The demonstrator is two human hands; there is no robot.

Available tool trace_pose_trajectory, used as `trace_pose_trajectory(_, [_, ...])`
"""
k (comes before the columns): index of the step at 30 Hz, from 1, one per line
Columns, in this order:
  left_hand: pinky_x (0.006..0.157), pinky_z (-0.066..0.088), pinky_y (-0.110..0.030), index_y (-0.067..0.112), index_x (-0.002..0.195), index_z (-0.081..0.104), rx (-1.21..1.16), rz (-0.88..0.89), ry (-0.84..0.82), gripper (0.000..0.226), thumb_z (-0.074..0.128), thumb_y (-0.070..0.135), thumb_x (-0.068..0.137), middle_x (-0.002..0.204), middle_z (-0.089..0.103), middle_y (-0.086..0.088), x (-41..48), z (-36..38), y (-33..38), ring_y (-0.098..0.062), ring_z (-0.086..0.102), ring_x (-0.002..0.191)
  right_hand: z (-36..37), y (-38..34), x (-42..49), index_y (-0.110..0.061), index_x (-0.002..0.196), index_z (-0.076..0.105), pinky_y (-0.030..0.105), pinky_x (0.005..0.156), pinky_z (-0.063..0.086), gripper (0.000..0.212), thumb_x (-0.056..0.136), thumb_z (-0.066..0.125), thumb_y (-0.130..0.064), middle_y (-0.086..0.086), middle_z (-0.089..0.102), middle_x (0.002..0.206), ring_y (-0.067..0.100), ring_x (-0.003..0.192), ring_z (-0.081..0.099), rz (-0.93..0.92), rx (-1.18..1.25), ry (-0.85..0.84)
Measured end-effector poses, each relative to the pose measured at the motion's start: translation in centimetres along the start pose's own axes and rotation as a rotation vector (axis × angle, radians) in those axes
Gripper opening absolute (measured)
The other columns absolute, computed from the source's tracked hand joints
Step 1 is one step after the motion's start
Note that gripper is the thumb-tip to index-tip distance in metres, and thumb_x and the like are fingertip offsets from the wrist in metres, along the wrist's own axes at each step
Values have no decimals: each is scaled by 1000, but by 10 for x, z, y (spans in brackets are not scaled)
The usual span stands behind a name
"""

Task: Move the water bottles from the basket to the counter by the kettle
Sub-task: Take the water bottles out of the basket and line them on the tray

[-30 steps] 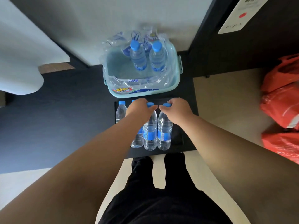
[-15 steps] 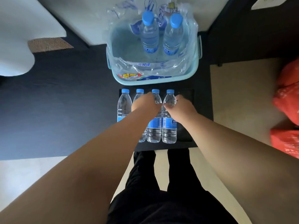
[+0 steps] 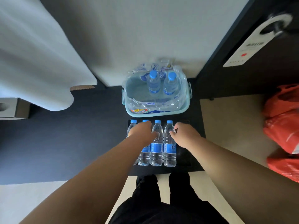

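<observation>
Two blue-capped water bottles [image 3: 153, 83] stand upright in the light-blue basket [image 3: 155, 113], which is lined with torn clear plastic wrap. In front of it, a row of several matching bottles [image 3: 156, 147] stands on a black tray [image 3: 184, 157] on the dark counter. My left hand [image 3: 142, 131] lies over the second bottle, its fingertips on the third bottle's shoulder and its grip hidden. My right hand [image 3: 186, 136] is beside the rightmost bottle [image 3: 169, 149]; its curled fingertips only touch the shoulder. No kettle is in view.
The dark counter [image 3: 64, 143] stretches left, with a white cloth [image 3: 32, 62] hanging over its far left and a grey box [image 3: 13, 109] below that. Red plastic bags [image 3: 284, 120] lie on the floor at right. A door hanger sign [image 3: 252, 46] hangs on the dark door.
Both hands have slid from the bottle caps down to the shoulders of the bottles on the tray. The view has tilted up, so the basket sits farther away.
</observation>
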State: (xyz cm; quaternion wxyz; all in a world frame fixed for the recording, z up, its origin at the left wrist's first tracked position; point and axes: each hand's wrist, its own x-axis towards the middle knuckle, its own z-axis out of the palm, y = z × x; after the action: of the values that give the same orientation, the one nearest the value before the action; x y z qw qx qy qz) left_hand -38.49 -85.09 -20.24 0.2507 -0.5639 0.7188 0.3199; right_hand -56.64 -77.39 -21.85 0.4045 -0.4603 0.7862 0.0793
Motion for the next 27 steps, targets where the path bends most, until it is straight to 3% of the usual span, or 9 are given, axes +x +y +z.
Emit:
trace_pose_trajectory(4, [78, 50, -34, 26, 132, 57, -5, 24, 78, 44, 54, 53, 97, 122, 68, 3, -15, -37, 4, -26, 67, 106, -36, -8, -11, -21, 130, 59, 36, 73, 57, 44, 103, 50, -53, -2, 65, 105, 18, 84, 66, -11, -7, 63])
trace_pose_trajectory(9, [76, 54, -34, 29, 121, 63, -22, 42, 191, 33, 52, 48, 97, 114, 68, 2, -32, -78, 11, -22, 68, 92, -81, -22, -21, -20, 113, 58, 36, 70, 57, 30, 102, 52, -48, -2, 64, 96, 15, 77, 61, -57, -14, 207])
trace_pose_trajectory(15, [78, 58, -34, 31, 123, 63, -7, 55, 278, 35, 53, 51, 96, 101, 68, 4, -36, -123, 18, -20, 68, 86, -128, -38, -27, -17, 123, 55, 38, 65, 58, 38, 104, 51, -49, -2, 59, 88, 17, 74, 63, -112, -72, 291])
trace_pose_trajectory(18, [81, 58, -35, 31, 127, 61, -26, 52, 305, 37, 52, 47, 94, 105, 68, 5, -31, -144, 25, -21, 67, 91, -147, -45, -25, -18, 127, 54, 36, 61, 56, 37, 105, 50, -48, -2, 60, 89, 16, 72, 64, -127, -65, 298])
trace_pose_trajectory(22, [73, 49, -31, 31, 131, 58, 0, 67, 364, 37, 56, 41, 95, 116, 67, 3, -13, -166, 34, -21, 60, 88, -162, -54, -8, -20, 129, 53, 39, 63, 61, 36, 105, 52, -46, -2, 63, 88, 17, 70, 66, -132, -67, 298])
trace_pose_trajectory(27, [76, 55, -36, 29, 138, 51, -20, 80, 412, 45, 61, 41, 96, 118, 68, 0, 22, -175, 44, -25, 66, 98, -166, -66, 25, -22, 142, 43, 37, 63, 55, 44, 105, 55, -42, 0, 62, 97, 24, 78, 63, -147, -42, 309])
